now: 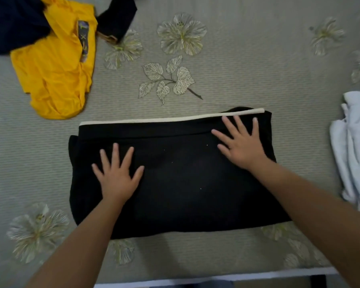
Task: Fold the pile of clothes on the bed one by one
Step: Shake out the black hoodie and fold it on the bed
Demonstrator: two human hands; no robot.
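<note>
A black garment (175, 179) with a cream stripe along its far edge lies folded into a wide rectangle on the bed (258, 69), right in front of me. My left hand (116, 177) lies flat on its left half, fingers spread. My right hand (241, 142) presses flat on its upper right part, fingertips near the cream stripe. Neither hand grips the cloth. At the far left lies a crumpled yellow garment (54, 67), partly under a dark navy garment (13, 23).
A white garment (353, 146) lies bunched at the right edge of the bed. A black piece with a tan trim (116, 19) sits at the top beside the yellow one. The bed's near edge (216, 277) runs along the bottom.
</note>
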